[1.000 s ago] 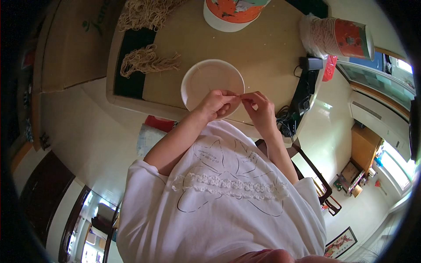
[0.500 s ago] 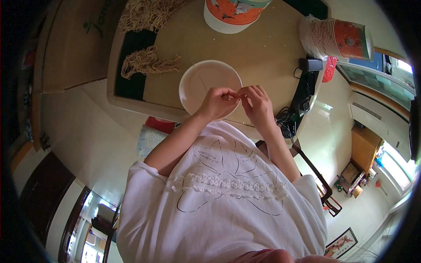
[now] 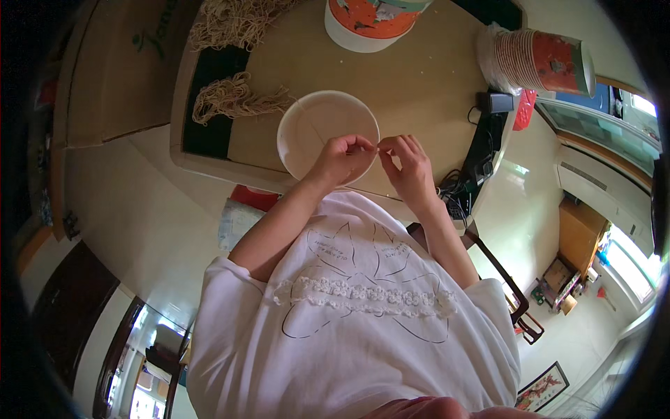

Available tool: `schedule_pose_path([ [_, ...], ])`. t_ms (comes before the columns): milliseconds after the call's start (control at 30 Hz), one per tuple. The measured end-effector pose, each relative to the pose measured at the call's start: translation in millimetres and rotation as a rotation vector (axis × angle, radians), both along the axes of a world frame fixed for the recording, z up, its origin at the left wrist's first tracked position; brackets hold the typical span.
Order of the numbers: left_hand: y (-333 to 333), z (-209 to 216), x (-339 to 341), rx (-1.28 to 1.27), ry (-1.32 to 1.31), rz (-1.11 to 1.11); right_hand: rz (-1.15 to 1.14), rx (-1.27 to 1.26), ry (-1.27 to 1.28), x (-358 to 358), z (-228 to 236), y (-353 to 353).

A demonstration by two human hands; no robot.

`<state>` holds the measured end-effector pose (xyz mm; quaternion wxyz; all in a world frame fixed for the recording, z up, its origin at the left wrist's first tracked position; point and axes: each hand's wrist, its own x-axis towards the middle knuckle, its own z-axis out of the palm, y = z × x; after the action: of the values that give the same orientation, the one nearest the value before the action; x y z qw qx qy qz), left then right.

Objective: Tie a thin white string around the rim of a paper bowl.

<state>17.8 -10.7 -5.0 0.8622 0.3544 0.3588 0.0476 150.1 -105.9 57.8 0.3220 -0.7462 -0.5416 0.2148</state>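
A white round paper tub [image 3: 296, 136] stands at the near edge of the table, its mouth facing me. A thin pale line like a string crosses its inside. Over its lower right part, my left hand [image 3: 342, 159] is closed in a pinch, fingertips at the right rim. My right hand [image 3: 408, 164] pinches just right of that rim, its fingertips almost meeting the left ones. Whatever lies between the fingertips is too small to make out. Left of the tub lies a small bundle of beige string [image 3: 234, 99], one end reaching toward the rim.
A larger heap of beige string [image 3: 237, 24] lies at the far left. An orange-and-white paper tub [image 3: 366, 28] stands at the back, with a stack of similar tubs [image 3: 541, 61] at the right. A black adapter [image 3: 495, 103] and cables line the right edge. A cardboard box [image 3: 118, 77] stands left.
The white tub has shifted slightly left and away from me. My left hand has moved a little left, and its fingertips have parted slightly from the right hand's.
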Motion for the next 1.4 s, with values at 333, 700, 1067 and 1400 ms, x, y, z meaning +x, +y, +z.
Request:
schedule_pose_path([
  [333, -5.7, -4.8, -1.4, 0.567, 0.053, -0.136, 0.008, 0.074, -0.035, -3.7, -9.2, 5.8],
  [700, -6.5, 20.9, -11.1, 1.296, 0.025, -0.066, -0.042, 0.060, 0.128, -3.7, -13.4, 8.7],
  [1067, -4.2, 12.6, -9.0, 0.873, 0.227, -0.127, -0.113, 0.055, 0.059, 3.6, -4.1, 7.8],
  [1400, 1.1, 1.5, -4.2, 0.132, 0.079, 0.054, -0.091, -0.095, 0.102, -13.1, -4.7, -3.2],
])
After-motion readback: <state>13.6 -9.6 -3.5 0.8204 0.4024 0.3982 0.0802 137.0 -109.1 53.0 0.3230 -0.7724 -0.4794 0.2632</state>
